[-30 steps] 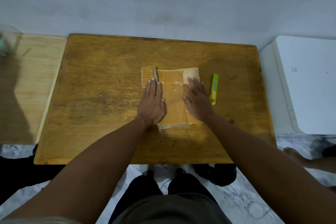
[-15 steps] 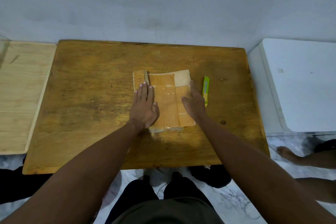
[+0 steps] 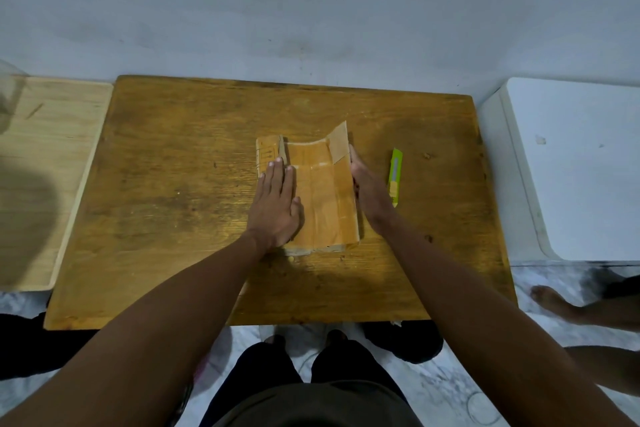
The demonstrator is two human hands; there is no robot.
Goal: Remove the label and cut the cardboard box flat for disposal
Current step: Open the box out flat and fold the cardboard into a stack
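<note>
At the centre of the wooden table (image 3: pixel 180 163), the flattened cardboard box (image 3: pixel 323 198) is lying under the left hand (image 3: pixel 277 204), which is pressing it with straight fingers; the right hand (image 3: pixel 369 185), a second ago flat on top, is now lifting the right edge, its finger curl hidden; the panel is being folded, not cut; the green utility knife (image 3: pixel 395 176) is lying untouched just beside.

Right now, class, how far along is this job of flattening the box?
Mostly done: the box lies opened out on the table, knife set aside. In hand: left hand presses it flat, right hand lifts its right side. Left: finish flattening; label unclear.
</note>
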